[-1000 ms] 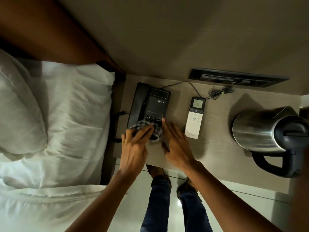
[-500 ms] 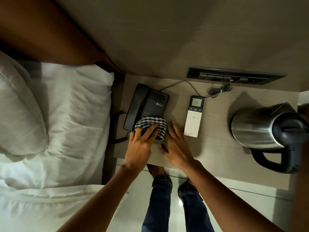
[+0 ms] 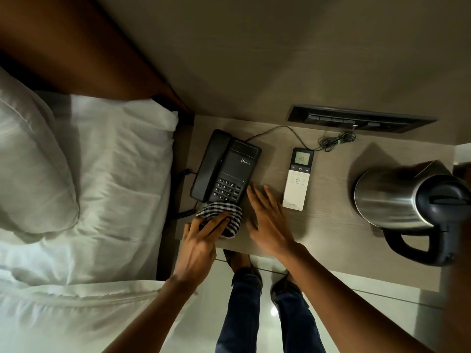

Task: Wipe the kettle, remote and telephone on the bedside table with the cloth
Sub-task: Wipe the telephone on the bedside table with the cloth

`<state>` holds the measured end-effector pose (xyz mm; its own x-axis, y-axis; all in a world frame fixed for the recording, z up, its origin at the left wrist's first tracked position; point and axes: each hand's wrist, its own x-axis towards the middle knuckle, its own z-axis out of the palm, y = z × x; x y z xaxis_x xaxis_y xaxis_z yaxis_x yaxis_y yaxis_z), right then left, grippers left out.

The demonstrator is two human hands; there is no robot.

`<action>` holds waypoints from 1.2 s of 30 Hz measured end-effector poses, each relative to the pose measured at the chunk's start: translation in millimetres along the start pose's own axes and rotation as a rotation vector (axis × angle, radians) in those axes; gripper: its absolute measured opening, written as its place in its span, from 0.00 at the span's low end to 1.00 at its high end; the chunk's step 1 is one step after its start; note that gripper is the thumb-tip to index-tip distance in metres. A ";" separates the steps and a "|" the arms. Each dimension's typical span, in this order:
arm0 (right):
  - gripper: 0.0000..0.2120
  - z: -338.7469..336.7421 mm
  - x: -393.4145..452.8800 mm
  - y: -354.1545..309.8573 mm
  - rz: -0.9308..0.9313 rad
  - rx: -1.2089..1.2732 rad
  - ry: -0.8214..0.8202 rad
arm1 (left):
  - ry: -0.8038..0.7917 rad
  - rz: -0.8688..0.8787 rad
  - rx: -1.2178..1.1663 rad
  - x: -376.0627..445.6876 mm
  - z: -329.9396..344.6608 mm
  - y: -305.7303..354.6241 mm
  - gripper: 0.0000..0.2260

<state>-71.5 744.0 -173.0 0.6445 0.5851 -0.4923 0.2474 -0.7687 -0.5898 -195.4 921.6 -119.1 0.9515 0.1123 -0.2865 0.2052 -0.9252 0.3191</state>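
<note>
A black telephone [image 3: 224, 166] sits at the left of the wooden bedside table [image 3: 328, 225], handset on its cradle. My left hand [image 3: 201, 240] presses a black-and-white checked cloth [image 3: 226, 215] against the phone's near edge, just below the keypad. My right hand [image 3: 267, 217] lies flat on the table with fingers spread, touching the phone's right side. A white remote [image 3: 297, 182] with a lit display lies right of that hand. A steel kettle [image 3: 397, 197] with a black lid and handle stands at the far right.
A bed with white pillows [image 3: 76, 174] borders the table on the left. A dark switch panel [image 3: 356, 119] is set in the wall behind, with a coiled cable [image 3: 336, 140] below it. My legs and feet [image 3: 257, 289] stand at the table's front edge.
The cloth slid back toward me off the keypad to the phone's near edge, so the keys now show. My right hand stayed beside the phone.
</note>
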 end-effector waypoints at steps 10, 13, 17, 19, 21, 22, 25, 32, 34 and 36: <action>0.30 -9.3 23.2 -31.9 0.155 0.243 0.137 | -0.051 0.015 -0.066 15.7 0.1 -1.1 0.24; 0.30 -10.7 27.7 -32.6 0.154 0.270 0.155 | -0.049 0.048 -0.098 22.7 0.6 1.3 0.24; 0.31 -13.8 30.1 -32.6 0.130 0.311 0.203 | -0.021 0.089 -0.142 32.6 5.9 1.3 0.24; 0.30 -15.6 29.6 -31.9 0.111 0.337 0.207 | 0.033 0.072 -0.145 37.0 6.0 0.8 0.24; 0.30 -18.3 27.5 -30.7 0.104 0.371 0.199 | 0.116 0.044 -0.139 45.3 1.7 1.7 0.25; 0.30 -20.4 26.6 -30.4 0.100 0.394 0.194 | 0.167 0.030 -0.142 52.3 -1.8 3.0 0.25; 0.29 -27.0 26.7 -30.9 0.075 0.443 0.202 | 0.284 -0.011 -0.153 83.7 -18.4 11.9 0.23; 0.28 -29.2 27.3 -33.3 0.028 0.344 0.208 | 0.091 0.050 0.073 145.0 -38.0 21.0 0.23; 0.25 -29.1 27.6 -33.0 0.037 0.346 0.195 | 0.022 0.053 0.083 140.3 -33.1 20.6 0.25; 0.26 -28.8 27.9 -31.9 0.046 0.351 0.183 | 0.026 0.042 0.046 127.3 -28.0 18.6 0.25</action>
<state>-40.6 777.4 -149.5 0.7755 0.4718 -0.4196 -0.0265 -0.6396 -0.7682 -64.0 928.8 -124.3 0.9649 0.0818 -0.2497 0.1548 -0.9449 0.2884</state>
